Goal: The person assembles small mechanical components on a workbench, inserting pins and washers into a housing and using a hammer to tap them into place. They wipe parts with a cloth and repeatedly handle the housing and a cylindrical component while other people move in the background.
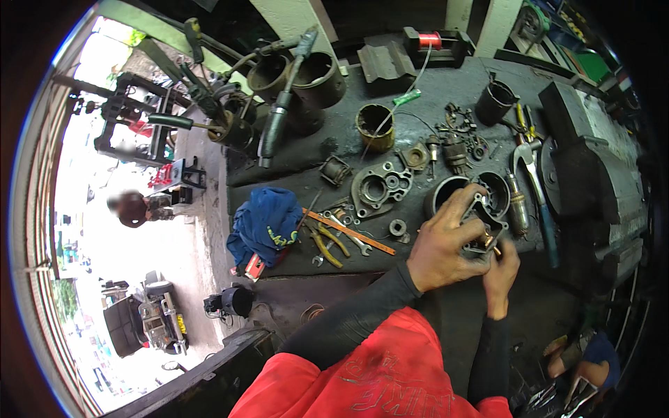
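My left hand [446, 251] is closed around a grey cast-metal housing [498, 224] above the bench's near edge. A small brass-coloured piece [490, 244] shows at the housing's near side, by my fingers. From the right, my right hand [503, 275] grips the housing's lower side; its fingertips are partly hidden. Just beyond my hands stand a round metal cylinder [446, 191] and a ring-shaped casing [497, 194]. A cylindrical part with a shaft [518, 209] lies to the right. Left of my left hand, a small metal ring [398, 228] rests on the bench.
A flanged cover plate [380, 188], pliers [327, 244], an orange strip [352, 232] and a blue cloth [266, 223] lie leftward. A blue-handled hammer [536, 188] lies right, beside a large vise [599, 167]. Cans [376, 132] and a wire spool [428, 40] stand farther back.
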A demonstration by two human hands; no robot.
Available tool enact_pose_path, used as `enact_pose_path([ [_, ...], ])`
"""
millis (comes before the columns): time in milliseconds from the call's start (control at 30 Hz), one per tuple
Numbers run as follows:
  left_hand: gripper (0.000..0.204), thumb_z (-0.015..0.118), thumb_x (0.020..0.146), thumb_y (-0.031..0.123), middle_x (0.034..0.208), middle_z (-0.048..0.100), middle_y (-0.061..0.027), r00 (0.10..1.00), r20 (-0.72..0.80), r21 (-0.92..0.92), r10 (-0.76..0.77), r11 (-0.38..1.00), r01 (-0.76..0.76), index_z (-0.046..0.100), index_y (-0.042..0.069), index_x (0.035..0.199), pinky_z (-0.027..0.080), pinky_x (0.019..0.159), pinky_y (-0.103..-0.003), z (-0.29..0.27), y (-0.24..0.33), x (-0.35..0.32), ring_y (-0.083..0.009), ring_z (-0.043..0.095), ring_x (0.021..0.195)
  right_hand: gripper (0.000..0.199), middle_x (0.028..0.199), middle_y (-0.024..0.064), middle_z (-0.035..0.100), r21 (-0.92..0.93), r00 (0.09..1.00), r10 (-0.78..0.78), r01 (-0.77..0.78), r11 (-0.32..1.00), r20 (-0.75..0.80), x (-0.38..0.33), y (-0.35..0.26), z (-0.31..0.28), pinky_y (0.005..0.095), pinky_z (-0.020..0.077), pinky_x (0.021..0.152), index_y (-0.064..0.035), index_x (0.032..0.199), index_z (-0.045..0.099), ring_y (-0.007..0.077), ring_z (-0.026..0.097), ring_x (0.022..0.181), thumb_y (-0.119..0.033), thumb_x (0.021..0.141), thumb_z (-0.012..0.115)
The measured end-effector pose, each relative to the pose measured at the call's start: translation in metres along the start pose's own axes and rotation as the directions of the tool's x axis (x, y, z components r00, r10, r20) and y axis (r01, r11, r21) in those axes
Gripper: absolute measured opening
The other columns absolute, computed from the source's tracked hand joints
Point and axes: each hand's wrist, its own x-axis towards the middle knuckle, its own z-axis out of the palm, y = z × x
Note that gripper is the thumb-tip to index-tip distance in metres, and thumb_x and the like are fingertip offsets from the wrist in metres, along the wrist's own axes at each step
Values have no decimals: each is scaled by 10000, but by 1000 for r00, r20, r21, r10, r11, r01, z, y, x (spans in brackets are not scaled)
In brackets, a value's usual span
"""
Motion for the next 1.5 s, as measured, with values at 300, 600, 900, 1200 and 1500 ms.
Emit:
enact_pose_path([
  [300, 324, 879, 631, 121, 1547, 517, -211, 1000, 3, -5, -24, 1000, 24, 650, 60, 852, 499, 1085, -456, 3, -1, -2, -436, 562, 1385, 458, 1253, 190, 623, 175, 704, -512, 497, 850, 492, -71, -114, 167, 508, 481, 962, 6, 1275, 654, 374, 607, 1121, -250, 914, 770],
  [600, 386, 880, 654, 173, 1620, 427, -213, 999, 15, 3, -39, 999, 39, 644, 61, 937, 489, 1114, -492, 5, -3, -7, -462, 473, 1465, 539, 1256, 198, 610, -66, 648, -434, 599, 798, 626, -79, -139, 226, 458, 447, 962, 48, 1381, 606, 350, 578, 1131, -178, 905, 721],
  [900, 427, 891, 662, 198, 1625, 384, -210, 999, 41, 44, -19, 999, 18, 624, 59, 965, 546, 1049, -525, 12, -10, -11, -483, 419, 1486, 363, 1099, 154, 619, 9, 621, -501, 623, 782, 602, -65, -149, 248, 469, 480, 909, -9, 1253, 697, 358, 601, 1056, -112, 906, 669],
  [1200, 526, 952, 596, 229, 1653, 335, -286, 996, 80, 10, -43, 999, 42, 612, 60, 959, 485, 1120, -570, 22, -21, -12, -534, 358, 1522, 128, 1002, 170, 610, 18, 591, -553, 674, 739, 588, -9, -172, 287, 526, 565, 742, -73, 1012, 709, 407, 701, 913, -154, 964, 622],
  [1500, 462, 920, 607, 208, 1604, 392, -247, 1000, 16, -3, -22, 1000, 22, 612, 61, 918, 538, 1053, -544, 22, -17, -14, -510, 424, 1476, 96, 1015, 166, 593, -47, 603, -554, 699, 714, 574, -1, -157, 277, 511, 566, 787, -38, 962, 671, 382, 677, 959, -79, 875, 664],
])
